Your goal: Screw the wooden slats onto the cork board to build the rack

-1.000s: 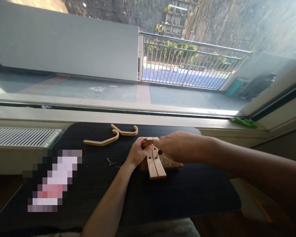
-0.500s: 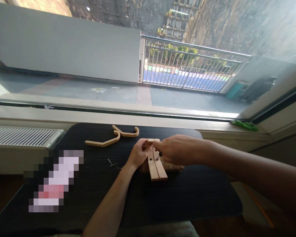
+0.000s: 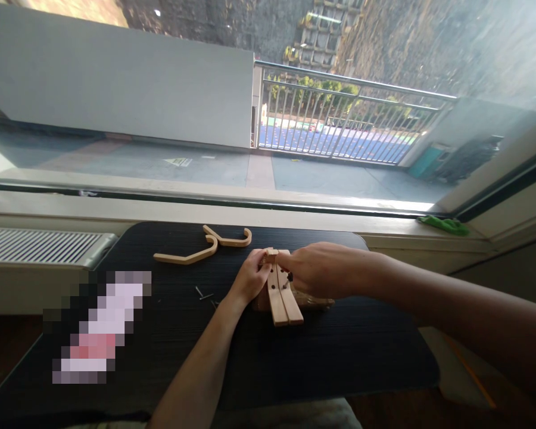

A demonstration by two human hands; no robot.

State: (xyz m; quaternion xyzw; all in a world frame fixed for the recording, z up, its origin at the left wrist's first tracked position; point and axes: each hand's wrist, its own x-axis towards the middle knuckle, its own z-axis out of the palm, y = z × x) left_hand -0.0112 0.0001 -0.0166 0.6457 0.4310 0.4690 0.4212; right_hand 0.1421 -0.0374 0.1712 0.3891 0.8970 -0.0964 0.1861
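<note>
Two pale wooden pieces with screw holes (image 3: 284, 307) lie side by side, and a small wooden block (image 3: 272, 256) sits at their far end. My left hand (image 3: 251, 277) is closed on the far left side of the pieces. My right hand (image 3: 319, 269) is closed at their right side, its fingertips at the wood. A small dark part shows below its fingers, but what the hand holds is hidden. A screw (image 3: 286, 284) stands in the right piece. Under the pieces, a brown item (image 3: 315, 302) is partly covered.
Two curved wooden hooks (image 3: 187, 259) lie at the back left of the black table (image 3: 339, 363). Loose screws (image 3: 203, 295) lie left of my left forearm. A blurred pale patch (image 3: 102, 328) covers the table's left side. A green cloth (image 3: 444, 225) is on the windowsill.
My right hand has shifted and turned very slightly, showing more of the dark part below its fingers. The wooden pieces and my left hand stay nearly in place.
</note>
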